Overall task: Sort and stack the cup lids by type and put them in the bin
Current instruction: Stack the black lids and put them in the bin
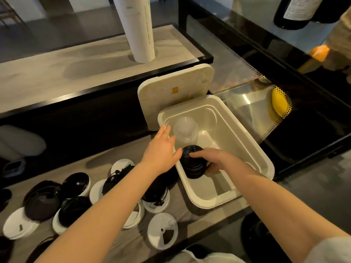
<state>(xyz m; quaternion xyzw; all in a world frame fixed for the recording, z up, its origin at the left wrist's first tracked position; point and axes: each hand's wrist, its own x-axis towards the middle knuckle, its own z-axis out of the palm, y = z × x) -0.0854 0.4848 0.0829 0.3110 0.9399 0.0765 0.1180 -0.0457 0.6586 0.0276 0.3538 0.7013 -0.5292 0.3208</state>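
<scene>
A white bin (252, 149) stands open on the wooden counter, its lid (176, 92) tilted up behind it. Inside, a stack of clear dome lids (185, 130) stands at the far left, and a stack of black lids (192, 164) stands nearer me. My right hand (214, 160) reaches into the bin and grips the black stack from its right side, with the fingers curled round it. My left hand (162, 150) hovers over the bin's left rim with fingers straight, its thumb close to the black stack. Several loose black lids (75, 209) and white lids (162, 231) lie scattered on the counter at the left.
A tall white paper roll (139, 29) stands on the upper shelf behind. A glass display case (275, 103) with a yellow object inside sits right of the bin. A dark bottle (298, 12) is at the top right. The counter's front edge runs just below the bin.
</scene>
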